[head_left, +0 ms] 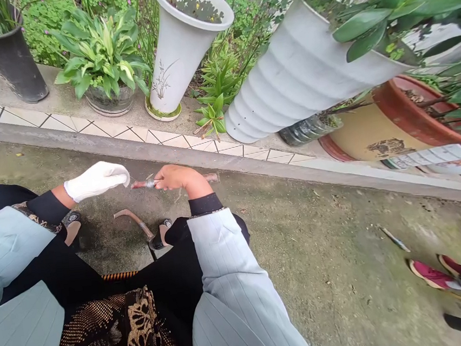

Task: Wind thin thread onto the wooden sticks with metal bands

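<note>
My left hand (98, 180) wears a white glove, and its fingers are curled together just left of a reddish-brown stick. Whatever the gloved fingers pinch, if anything, is too small to tell. My bare right hand (180, 179) is closed around the stick (137, 185), which lies level across the view. Silvery wire or tape (149, 184) is wound about the stick beside my right fingers. The stick's far end (213, 178) shows past my right wrist. On the ground below lies a curved brown rod (135, 219), its lower end by my right shoe.
A tiled ledge (145, 136) runs across ahead, bearing a black pot (8, 66), a leafy potted plant (101, 65), tall white planters (178, 53) and a brown-rimmed pot (356, 128). At right, a thin stick (394, 239) lies near another person's red shoes (430, 273).
</note>
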The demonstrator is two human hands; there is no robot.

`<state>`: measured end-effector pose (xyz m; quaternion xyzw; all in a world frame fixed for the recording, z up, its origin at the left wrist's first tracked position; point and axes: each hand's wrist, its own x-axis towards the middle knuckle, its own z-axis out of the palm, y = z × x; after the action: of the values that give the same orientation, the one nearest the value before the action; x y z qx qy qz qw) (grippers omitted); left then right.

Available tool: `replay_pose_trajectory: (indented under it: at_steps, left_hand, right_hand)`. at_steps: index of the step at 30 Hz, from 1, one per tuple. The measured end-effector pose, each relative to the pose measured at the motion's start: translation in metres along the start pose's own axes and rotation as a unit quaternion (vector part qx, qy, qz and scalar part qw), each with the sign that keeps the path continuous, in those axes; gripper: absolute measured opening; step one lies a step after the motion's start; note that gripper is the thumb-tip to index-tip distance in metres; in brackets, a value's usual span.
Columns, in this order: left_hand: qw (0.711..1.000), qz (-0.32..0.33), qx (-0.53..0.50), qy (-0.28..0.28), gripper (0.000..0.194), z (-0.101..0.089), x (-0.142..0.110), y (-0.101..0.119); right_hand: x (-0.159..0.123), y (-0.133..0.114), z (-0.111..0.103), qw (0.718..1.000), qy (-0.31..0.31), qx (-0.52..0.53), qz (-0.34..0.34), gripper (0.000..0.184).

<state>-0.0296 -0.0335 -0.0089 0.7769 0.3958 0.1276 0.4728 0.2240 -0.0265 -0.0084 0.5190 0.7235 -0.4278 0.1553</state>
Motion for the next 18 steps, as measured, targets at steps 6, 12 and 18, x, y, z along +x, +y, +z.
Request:
replay_pose_trajectory:
  at_steps: [6,12,18]
  left_hand:
    - [0.999,-0.011,-0.027,0.043,0.029,0.003,0.008,-0.016]
    - [0.985,-0.033,-0.167,0.003,0.032,0.017,0.01,-0.014]
    - [0.996,-0.013,-0.057,-0.068,0.037,0.018,0.004,-0.007]
  right_hand:
    - [-0.008,-0.006,0.004,0.94,-0.192,0.143,-0.242,0.02]
    - [-0.007,0.004,-0.005,0.891,0.16,0.358,-0.228,0.023]
    - [0.005,0.007,-0.004,0.964,0.249,0.086,0.018,0.015]
